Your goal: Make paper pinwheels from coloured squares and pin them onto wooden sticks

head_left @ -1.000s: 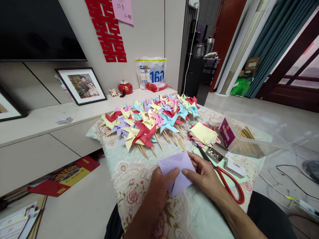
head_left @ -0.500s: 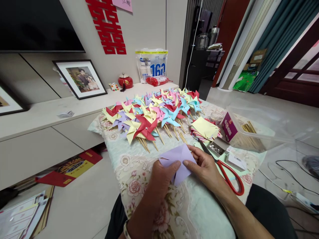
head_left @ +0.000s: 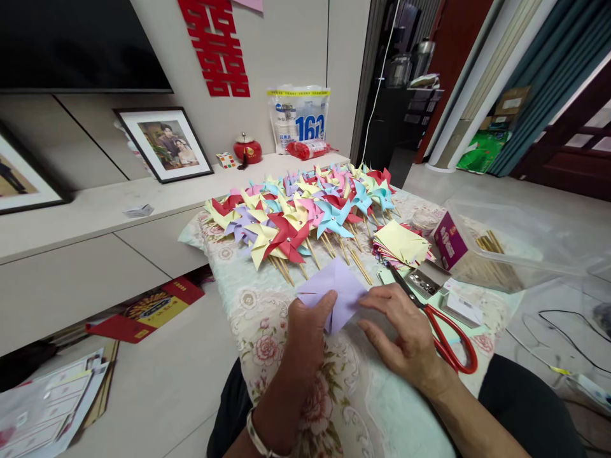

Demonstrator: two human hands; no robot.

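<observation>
A square of purple paper with slits cut in toward its middle is held above the table's front part. My left hand pinches its lower left side, thumb on top; the fingers beneath are hidden. Close to the paper's right corner is my right hand, its thumb and fingers apart and nothing between them. Red-handled scissors lie just right of that hand. Beyond the paper rests a heap of finished paper pinwheels on sticks, in red, yellow, blue, pink and purple.
A stack of cut paper squares lies beside a small box of metal fasteners. The clear plastic bin at right holds sticks. A flowered cloth covers the table. Behind stands a cabinet with a framed photo.
My right hand has let go of the purple paper and drawn back to the right, its fingers spreading. The left hand keeps its pinch. The whole view has shifted slightly.
</observation>
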